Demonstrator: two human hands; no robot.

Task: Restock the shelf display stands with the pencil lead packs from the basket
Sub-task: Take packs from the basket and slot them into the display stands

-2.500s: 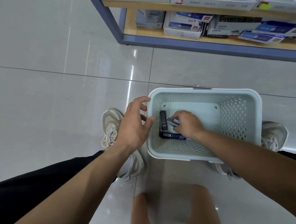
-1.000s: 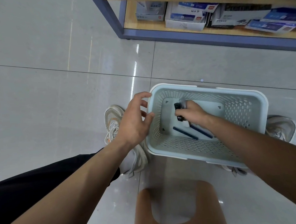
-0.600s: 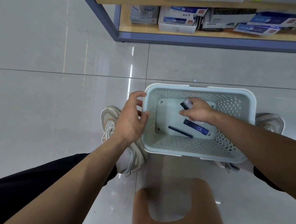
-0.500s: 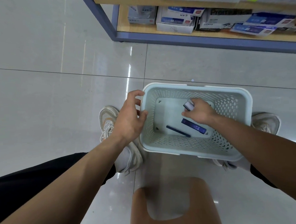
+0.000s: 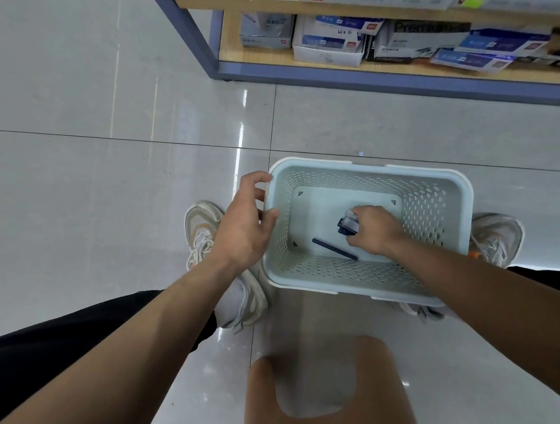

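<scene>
The right hand [image 5: 375, 234] covers most of what it holds. Only the ends of a few pencil lead packs [image 5: 346, 225] show past the fingers at the frame centre, dark blue with a pale edge. Their count and print cannot be read. One loose pack [image 5: 333, 249] lies flat on the floor of the basket [image 5: 434, 176], slanted, with its lower right end just beside the right hand. The basket's near right corner is hidden behind the right forearm.

A blurred brown shape [image 5: 322, 389] fills the bottom centre of the frame, too close to identify. The shelf [image 5: 395, 83] is cut off by the top and right edges. The boxes [image 5: 327, 41] on it are soft, and most of their labels are illegible.

Right hand: reaches down into the basket, knuckles up, fingers curled round the held packs in a closed grip.

Left hand [image 5: 243, 227]: placed at the basket's left rim, fingers curved. The index tip touches the upper left corner and the thumb tip lies over the rim, a loose hold on the wall.

A pale shoe [image 5: 201, 229] shows left of the basket, partly under the left hand. A second shoe [image 5: 496, 238] shows at the right, partly hidden by the basket.
</scene>
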